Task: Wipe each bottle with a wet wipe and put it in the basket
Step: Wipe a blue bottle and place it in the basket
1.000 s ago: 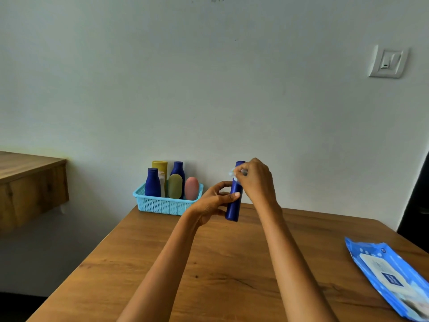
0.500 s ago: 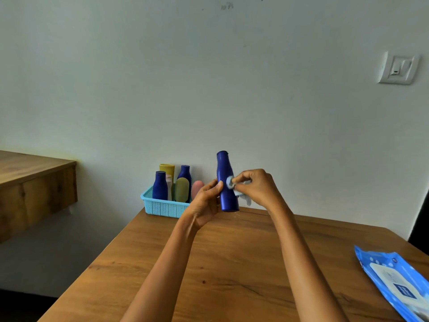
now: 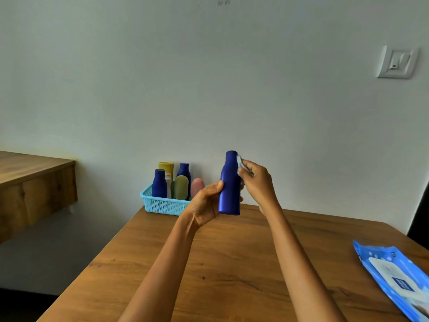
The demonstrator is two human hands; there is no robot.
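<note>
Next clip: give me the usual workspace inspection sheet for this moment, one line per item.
Surface: wooden table, bare where visible.
Job's things: blue bottle held upright above the table; wipe against its neck; basket at the far left corner, holding five or six bottles.
Clutter: wipes pack lying at the right edge.
Grippers: left hand grips the bottle's lower body; right hand pinches the wipe.
Cables: nothing seen.
Surroundings: pale wall, wall switch, wooden shelf at left.
</note>
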